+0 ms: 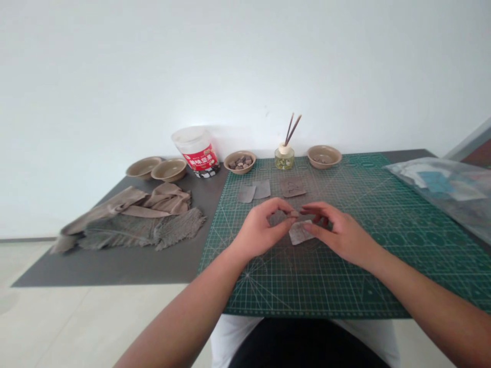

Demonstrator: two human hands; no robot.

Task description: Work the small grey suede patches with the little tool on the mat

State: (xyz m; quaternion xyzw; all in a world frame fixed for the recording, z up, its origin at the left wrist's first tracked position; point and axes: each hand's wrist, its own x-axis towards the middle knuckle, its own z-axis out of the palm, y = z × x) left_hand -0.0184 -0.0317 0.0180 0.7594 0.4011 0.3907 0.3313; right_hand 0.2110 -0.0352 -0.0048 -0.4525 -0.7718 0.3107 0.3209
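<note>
The left hand (261, 230) and right hand (337, 234) are both half-closed, fingertips almost meeting at mid-mat over a small grey scrap (294, 214) – can't tell which hand has hold of it. The scrap's long axis seems to run roughly left-right, but it's too small to be sure. Just below the fingers, a pale grey swatch (299, 234) lies on the green cutting mat (399, 255), tilted with its long axis running far-left to near-right. Three more swatches sit flat on the mat farther away: two grey ones (246, 193) (262, 189) side by side and a brownish one (292, 187) to their right. Along the far edge are a bowl of brown pebbles (240, 162), a reed diffuser (284, 158) and another bowl (324, 156). Folded grey-brown cloth (130, 220) lies left of the mat on the dark surface (115, 268) – a clear plastic bag (441, 189) lies at far right.
</note>
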